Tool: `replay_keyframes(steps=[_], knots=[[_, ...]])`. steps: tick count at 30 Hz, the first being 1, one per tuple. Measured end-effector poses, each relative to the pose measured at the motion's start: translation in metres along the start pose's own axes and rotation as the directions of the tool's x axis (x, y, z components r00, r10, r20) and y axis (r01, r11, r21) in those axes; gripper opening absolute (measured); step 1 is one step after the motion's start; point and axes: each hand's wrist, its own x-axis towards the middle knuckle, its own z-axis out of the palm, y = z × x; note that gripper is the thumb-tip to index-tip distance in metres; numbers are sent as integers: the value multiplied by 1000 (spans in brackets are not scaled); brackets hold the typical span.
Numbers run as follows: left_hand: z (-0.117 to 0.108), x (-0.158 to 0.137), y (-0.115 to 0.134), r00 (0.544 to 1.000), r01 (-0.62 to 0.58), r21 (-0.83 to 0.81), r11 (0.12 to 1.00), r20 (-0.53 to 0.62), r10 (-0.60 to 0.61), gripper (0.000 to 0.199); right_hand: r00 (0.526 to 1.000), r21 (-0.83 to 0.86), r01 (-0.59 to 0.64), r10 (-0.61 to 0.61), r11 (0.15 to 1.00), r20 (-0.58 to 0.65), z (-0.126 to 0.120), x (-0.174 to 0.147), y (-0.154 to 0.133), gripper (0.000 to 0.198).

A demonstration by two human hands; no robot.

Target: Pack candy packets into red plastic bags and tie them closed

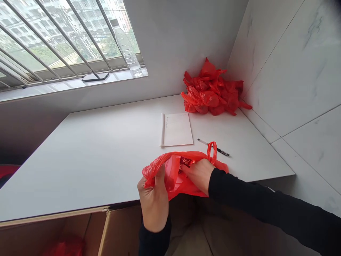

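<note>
left fingers (160, 177) pinching bag (181, 186) | right fingers (189, 170) against packet (185, 161), spread unclear

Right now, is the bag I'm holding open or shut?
The red bag is open: your left hand holds its rim, your right hand reaches inside.

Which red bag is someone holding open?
The front bag: the left hand holds it open while the right hand reaches inside. The heaped bags farther back have no hands on them.
</note>
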Motion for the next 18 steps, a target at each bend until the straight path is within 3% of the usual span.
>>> replay_keyframes(steps=[3, 9, 14, 18], knots=[[2, -1, 1, 999, 49, -55, 997, 1, -49, 43, 1000, -16, -9, 10, 1000, 19, -2, -8, 7, 25], [1, -2, -4, 999, 19, -25, 1000, 48, -18, 45, 997, -20, 42, -40, 999, 72, -1, -31, 14, 29], [9, -8, -2, 994, -3, -28, 1000, 110, 6, 38, 991, -108, -117, 109, 987, -79, -9, -46, 29, 46], [19, -10, 3, 982, -3, -74, 997, 188, 16, 40, 994, -85, -81, 87, 993, 72, -8, -43, 38, 64]])
